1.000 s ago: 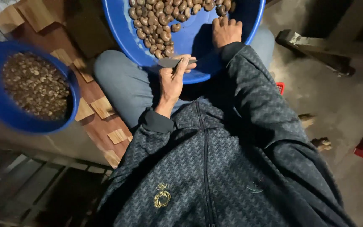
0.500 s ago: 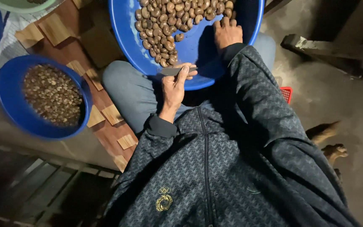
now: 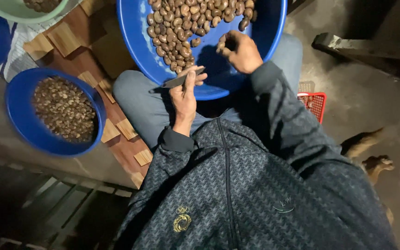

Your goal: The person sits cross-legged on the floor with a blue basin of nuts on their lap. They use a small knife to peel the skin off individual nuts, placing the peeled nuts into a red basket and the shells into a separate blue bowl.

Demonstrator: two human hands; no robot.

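Two hands over the blue basin [image 3: 140,46]: your left hand [image 3: 185,95] grips a small knife [image 3: 178,81], blade lying crosswise; your right hand [image 3: 239,50], nearer the nuts [image 3: 181,28], pinches one.

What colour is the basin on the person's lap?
Blue; the basin of nuts shows clearly in the head view.

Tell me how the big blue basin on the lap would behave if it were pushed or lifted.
The big blue basin likely feels heavy on its far side, where the nuts are heaped. It rests on the knees rather than a flat surface, so a push could tip it. Its thin plastic rim would probably flex when lifted by one edge.
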